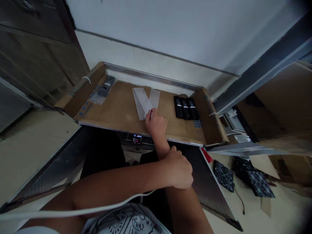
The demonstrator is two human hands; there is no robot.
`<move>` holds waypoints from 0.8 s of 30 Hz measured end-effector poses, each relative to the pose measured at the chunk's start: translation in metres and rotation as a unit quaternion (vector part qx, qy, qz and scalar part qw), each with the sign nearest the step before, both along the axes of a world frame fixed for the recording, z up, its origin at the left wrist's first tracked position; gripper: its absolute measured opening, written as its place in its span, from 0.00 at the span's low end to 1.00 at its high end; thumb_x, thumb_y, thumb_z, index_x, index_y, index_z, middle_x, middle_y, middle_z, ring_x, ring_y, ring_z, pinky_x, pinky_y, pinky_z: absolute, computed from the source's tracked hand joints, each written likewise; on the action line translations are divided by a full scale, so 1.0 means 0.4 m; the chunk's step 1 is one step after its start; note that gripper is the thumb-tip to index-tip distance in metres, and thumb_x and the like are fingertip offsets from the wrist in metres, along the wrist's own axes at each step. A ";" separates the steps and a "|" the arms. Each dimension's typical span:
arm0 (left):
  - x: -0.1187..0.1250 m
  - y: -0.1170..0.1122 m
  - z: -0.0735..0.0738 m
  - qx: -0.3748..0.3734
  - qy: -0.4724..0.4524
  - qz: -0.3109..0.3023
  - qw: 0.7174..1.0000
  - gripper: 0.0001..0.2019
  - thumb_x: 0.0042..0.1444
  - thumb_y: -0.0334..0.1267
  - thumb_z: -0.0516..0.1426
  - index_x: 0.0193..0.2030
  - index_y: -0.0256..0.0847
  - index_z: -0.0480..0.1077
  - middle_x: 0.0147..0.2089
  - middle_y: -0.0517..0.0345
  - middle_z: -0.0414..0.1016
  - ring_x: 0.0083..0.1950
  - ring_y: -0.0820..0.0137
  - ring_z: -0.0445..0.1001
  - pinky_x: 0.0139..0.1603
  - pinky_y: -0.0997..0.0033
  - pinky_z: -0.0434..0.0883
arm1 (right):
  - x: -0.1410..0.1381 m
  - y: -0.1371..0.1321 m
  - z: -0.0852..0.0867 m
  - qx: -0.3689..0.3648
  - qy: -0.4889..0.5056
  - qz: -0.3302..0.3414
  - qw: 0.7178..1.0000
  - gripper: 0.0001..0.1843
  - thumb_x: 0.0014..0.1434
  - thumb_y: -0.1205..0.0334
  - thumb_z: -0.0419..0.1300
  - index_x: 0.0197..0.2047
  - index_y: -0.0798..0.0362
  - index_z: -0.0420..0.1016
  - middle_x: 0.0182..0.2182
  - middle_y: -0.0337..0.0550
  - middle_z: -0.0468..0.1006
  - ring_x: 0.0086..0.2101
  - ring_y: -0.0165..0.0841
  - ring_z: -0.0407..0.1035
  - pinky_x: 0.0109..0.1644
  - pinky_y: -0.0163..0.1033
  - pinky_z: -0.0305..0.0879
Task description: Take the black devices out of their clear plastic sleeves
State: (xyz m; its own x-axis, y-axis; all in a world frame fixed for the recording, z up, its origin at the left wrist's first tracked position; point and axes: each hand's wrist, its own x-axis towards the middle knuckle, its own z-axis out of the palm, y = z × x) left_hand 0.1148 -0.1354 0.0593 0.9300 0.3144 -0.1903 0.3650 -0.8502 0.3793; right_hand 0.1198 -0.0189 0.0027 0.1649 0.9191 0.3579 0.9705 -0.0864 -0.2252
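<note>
- Brown cardboard box (117, 109), opened out with its end flaps raised, lies before you as a work surface. It appears to be there to keep things off the metal strip (151, 76) behind it.
- Translucent plastic film (140, 100) lies flat near the middle of the cardboard, in a narrow V that points toward you. You can't tell whether it is one folded piece or two strips.
- Your right hand (156, 123) rests at the cardboard's near edge, partly closed, with its fingertips (149, 113) at the V's lower end. This view doesn't show whether they pinch the film or only press on it.
- Your left hand (179, 169) reaches across your body, closed around your right forearm (162, 146) just above the wrist. It seems to be steadying that arm and holds nothing else.
- Three black rectangular packs (185, 108) with white labels sit side by side to the right of the film, set apart from it.
- A dark object in a clear plastic bag (106, 87) lies by the left flap, also apart from the film.
- A white cable (73, 213) crosses the lower view, and black patterned bags (253, 183) lie on the floor to your right.
</note>
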 end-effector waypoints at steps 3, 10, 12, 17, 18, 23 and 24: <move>0.018 -0.075 0.004 -0.067 -0.038 -0.102 0.992 0.21 0.60 0.48 0.51 0.46 0.37 0.79 0.46 0.41 0.81 0.47 0.51 0.78 0.45 0.50 0.69 | 0.001 0.000 -0.001 0.004 -0.006 -0.012 1.000 0.20 0.73 0.56 0.43 0.47 0.56 0.72 0.34 0.51 0.78 0.31 0.34 0.71 0.33 0.36 0.55; -0.022 0.037 -0.017 0.029 -0.006 0.052 0.998 0.24 0.64 0.50 0.50 0.41 0.33 0.82 0.43 0.39 0.82 0.48 0.50 0.78 0.52 0.48 0.67 | 0.001 0.000 0.000 -0.006 0.008 -0.003 1.000 0.20 0.73 0.55 0.42 0.46 0.55 0.72 0.34 0.51 0.78 0.30 0.35 0.71 0.33 0.36 0.55; -0.051 0.079 -0.021 0.077 -0.006 0.090 0.993 0.26 0.66 0.51 0.49 0.40 0.31 0.82 0.40 0.38 0.82 0.48 0.51 0.78 0.54 0.49 0.65 | -0.002 0.001 0.001 -0.010 0.009 -0.010 1.000 0.20 0.73 0.55 0.42 0.46 0.55 0.72 0.33 0.51 0.78 0.30 0.35 0.71 0.33 0.36 0.55; -0.055 -0.030 -0.008 0.041 -0.062 -0.004 0.997 0.25 0.67 0.50 0.47 0.38 0.38 0.82 0.37 0.45 0.83 0.44 0.52 0.79 0.52 0.43 0.65 | -0.001 0.001 0.001 0.002 -0.011 -0.013 1.000 0.20 0.73 0.55 0.42 0.45 0.55 0.72 0.32 0.50 0.78 0.30 0.34 0.71 0.33 0.36 0.55; -0.047 -0.067 -0.003 0.001 -0.078 -0.060 0.995 0.24 0.67 0.51 0.47 0.40 0.41 0.82 0.38 0.48 0.83 0.43 0.53 0.80 0.50 0.44 0.66 | 0.002 0.000 0.001 0.007 -0.013 -0.014 1.000 0.20 0.73 0.56 0.42 0.45 0.55 0.73 0.32 0.50 0.79 0.29 0.34 0.71 0.32 0.36 0.54; -0.034 -0.084 0.002 -0.032 -0.084 -0.122 0.988 0.27 0.70 0.53 0.44 0.42 0.42 0.81 0.40 0.52 0.83 0.45 0.58 0.80 0.46 0.53 0.69 | 0.012 -0.012 0.002 0.003 -0.015 -0.011 1.000 0.20 0.73 0.56 0.43 0.45 0.54 0.73 0.33 0.50 0.79 0.29 0.35 0.72 0.32 0.36 0.54; -0.041 -0.054 -0.002 0.000 -0.070 -0.077 0.995 0.28 0.70 0.54 0.44 0.41 0.40 0.81 0.38 0.50 0.83 0.45 0.57 0.80 0.48 0.53 0.69 | 0.013 -0.015 0.002 -0.002 -0.014 -0.010 1.000 0.19 0.73 0.55 0.43 0.46 0.55 0.73 0.33 0.50 0.79 0.29 0.35 0.72 0.32 0.36 0.55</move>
State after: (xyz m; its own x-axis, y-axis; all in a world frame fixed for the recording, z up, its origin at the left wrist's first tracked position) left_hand 0.0983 -0.1568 0.0586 0.9846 0.1656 -0.0563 0.1739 -0.8923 0.4165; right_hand 0.1252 -0.0249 0.0036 0.1723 0.9175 0.3584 0.9747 -0.1062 -0.1966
